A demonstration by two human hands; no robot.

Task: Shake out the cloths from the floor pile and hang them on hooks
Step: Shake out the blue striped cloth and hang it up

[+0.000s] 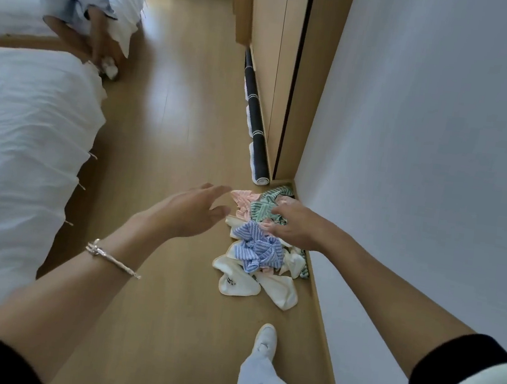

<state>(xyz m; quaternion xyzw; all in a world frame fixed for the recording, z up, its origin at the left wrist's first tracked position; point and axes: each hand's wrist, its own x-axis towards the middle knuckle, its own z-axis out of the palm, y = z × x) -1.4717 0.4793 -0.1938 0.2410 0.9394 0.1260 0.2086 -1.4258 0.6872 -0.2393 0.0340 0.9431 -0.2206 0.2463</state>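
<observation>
While the pile of cloths (263,244) lies on the floor against the wall, the right hand (294,226) rests fingers-down on it, grip unclear, left hand (190,212) spread open beside; light, limp fabric, probably best pinched at an edge.

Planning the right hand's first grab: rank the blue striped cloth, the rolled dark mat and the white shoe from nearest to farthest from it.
From the right hand:
1. Blue striped cloth, just below it in the pile.
2. Rolled dark mat, beyond the pile along the wardrobe.
3. White shoe, back toward the person.
</observation>
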